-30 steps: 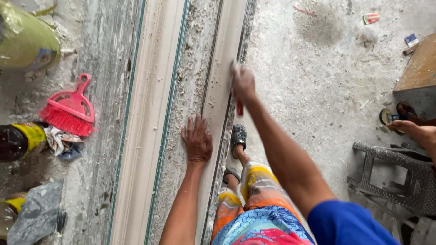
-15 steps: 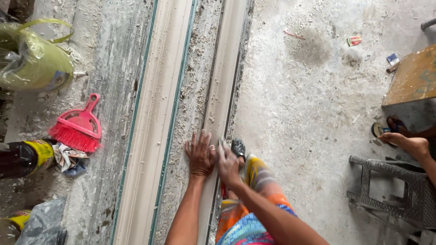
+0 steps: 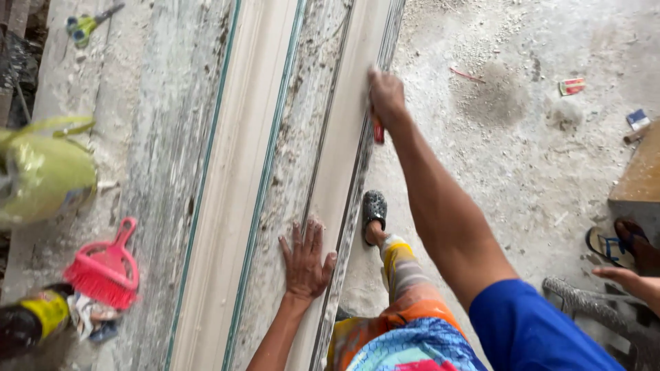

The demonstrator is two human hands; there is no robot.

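Note:
Two long white plaster moulding strips lie lengthwise on a dusty workbench (image 3: 158, 137). My left hand (image 3: 304, 259) rests flat, fingers spread, on the near part of the right strip (image 3: 344, 130). My right hand (image 3: 386, 97) is stretched far forward along that strip's right edge, closed around a small red-handled tool (image 3: 378, 130) whose working end is hidden under the hand. The left strip (image 3: 237, 178) lies untouched beside it. Plaster crumbs fill the groove between the strips.
A pink hand brush (image 3: 103, 266), a yellow-green plastic bag (image 3: 45, 175), a dark bottle (image 3: 27, 323) and green-handled scissors (image 3: 86, 24) sit at the bench's left. Another person's hand (image 3: 622, 278) and sandals (image 3: 612, 244) are at right, near a grey plastic stool (image 3: 605, 309).
My right hand has swept forward along the right strip, from beside my left hand to arm's length. My left hand stays pressed on the strip. The camera has tilted.

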